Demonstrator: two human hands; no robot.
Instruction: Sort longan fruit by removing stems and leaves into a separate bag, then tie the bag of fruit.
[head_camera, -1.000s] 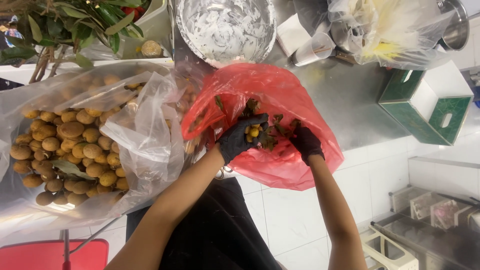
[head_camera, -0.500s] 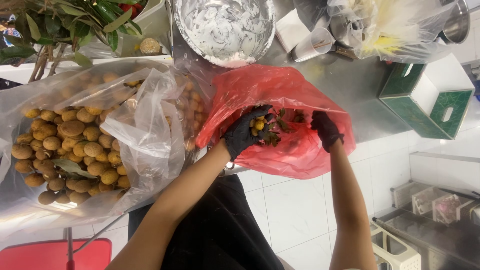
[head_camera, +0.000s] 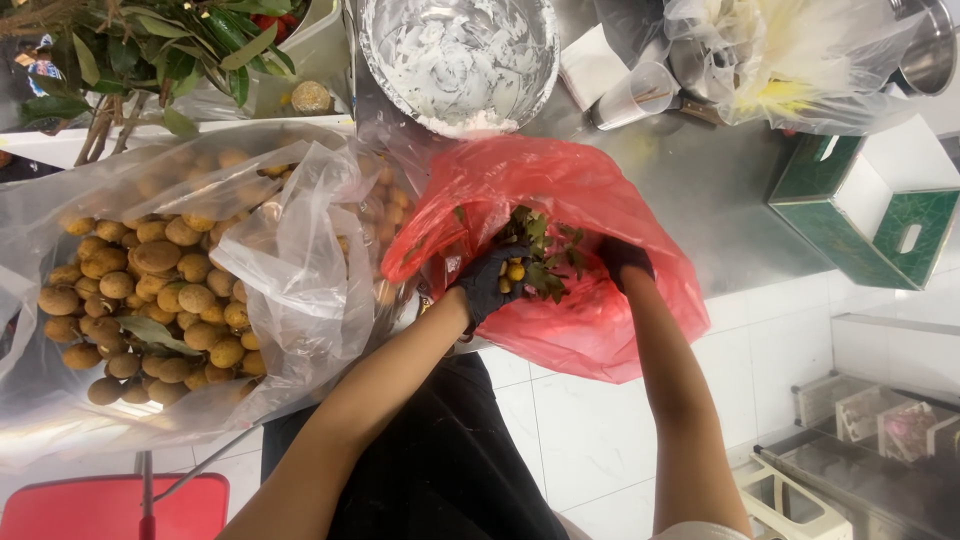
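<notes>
While a leafy twig bunch of small tan fruits (head_camera: 528, 258) is held inside the crumpled red plastic bag (head_camera: 590, 330), both gloved hands are kept at its mouth.
The bunch is clamped by the left hand (head_camera: 490, 285)'s fingers; the right hand (head_camera: 622, 262)'s fingers are hidden. Beside it on the steel desk (head_camera: 700, 190) lies a clear plastic bag of round tan fruits (head_camera: 160, 290).

A round metal bowl smeared white (head_camera: 458, 60) stood beside a green-and-white cardboard box (head_camera: 875, 205) and leafy green branches (head_camera: 150, 50).
</notes>
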